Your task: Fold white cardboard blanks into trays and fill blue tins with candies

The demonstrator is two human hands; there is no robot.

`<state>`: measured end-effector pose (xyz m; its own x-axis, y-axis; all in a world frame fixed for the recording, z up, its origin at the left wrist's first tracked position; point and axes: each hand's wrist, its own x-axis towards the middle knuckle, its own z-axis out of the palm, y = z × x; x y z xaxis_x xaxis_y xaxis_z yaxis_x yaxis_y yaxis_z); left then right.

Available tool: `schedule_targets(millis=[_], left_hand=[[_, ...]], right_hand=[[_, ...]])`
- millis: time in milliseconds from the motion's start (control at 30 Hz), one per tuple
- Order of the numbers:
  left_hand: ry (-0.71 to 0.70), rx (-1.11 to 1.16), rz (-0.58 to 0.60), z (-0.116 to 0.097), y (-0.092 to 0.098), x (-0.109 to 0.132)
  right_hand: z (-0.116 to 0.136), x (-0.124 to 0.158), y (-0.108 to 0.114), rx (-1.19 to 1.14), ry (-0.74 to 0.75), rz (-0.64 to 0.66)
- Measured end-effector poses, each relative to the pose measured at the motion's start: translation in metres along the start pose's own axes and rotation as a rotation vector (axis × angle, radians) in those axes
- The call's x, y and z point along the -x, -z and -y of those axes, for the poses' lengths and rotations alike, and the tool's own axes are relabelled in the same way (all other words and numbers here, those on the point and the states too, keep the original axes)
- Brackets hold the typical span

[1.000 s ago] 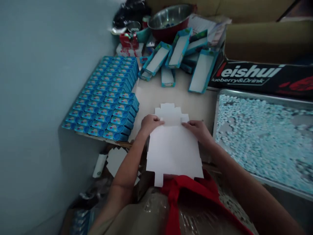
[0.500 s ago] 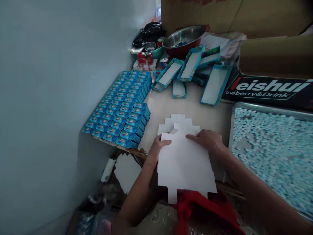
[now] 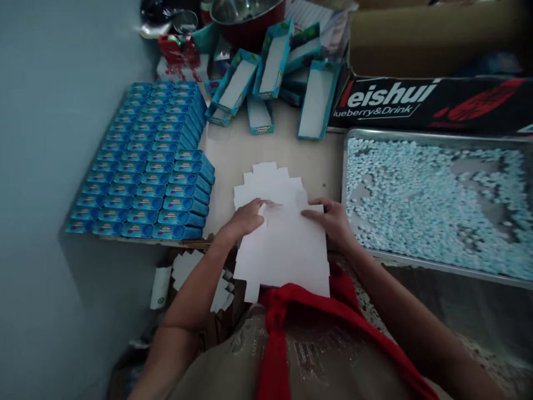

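Observation:
A flat white die-cut cardboard blank [image 3: 285,250] lies over the table's near edge, on top of another white blank [image 3: 270,182] whose tabs stick out beyond it. My left hand [image 3: 244,219] grips the top blank's far left corner, fingers curled on a tab. At the far right corner my right hand [image 3: 331,221] pinches the blank in the same way. Both forearms reach in from below.
Rows of small closed blue boxes [image 3: 145,166] fill the table's left side. Several open blue box trays [image 3: 270,83] lie at the back, with a metal bowl [image 3: 245,14] behind. A metal tray [image 3: 352,136] of pale blue pieces sits right. A black printed carton [image 3: 416,103] stands behind it.
The view swung right and up, then back down and left. My hands stayed on the top blank's far corners, and its far end now lies flatter over the blank beneath.

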<state>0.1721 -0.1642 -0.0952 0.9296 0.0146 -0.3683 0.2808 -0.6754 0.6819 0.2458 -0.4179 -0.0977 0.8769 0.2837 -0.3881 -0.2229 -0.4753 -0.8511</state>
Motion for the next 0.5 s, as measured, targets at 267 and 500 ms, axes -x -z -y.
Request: schedule_targets(millis=[267, 500], left_hand=[[0.053, 0.587, -0.148, -0.020, -0.009, 0.017], [0.005, 0.822, -0.335, -0.023, -0.015, -0.012]], right_hand=[[0.033, -0.008, 0.000, 0.990, 0.500, 0.223], [0.046, -0.044, -0.018, 1.103, 0.590, 0.125]])
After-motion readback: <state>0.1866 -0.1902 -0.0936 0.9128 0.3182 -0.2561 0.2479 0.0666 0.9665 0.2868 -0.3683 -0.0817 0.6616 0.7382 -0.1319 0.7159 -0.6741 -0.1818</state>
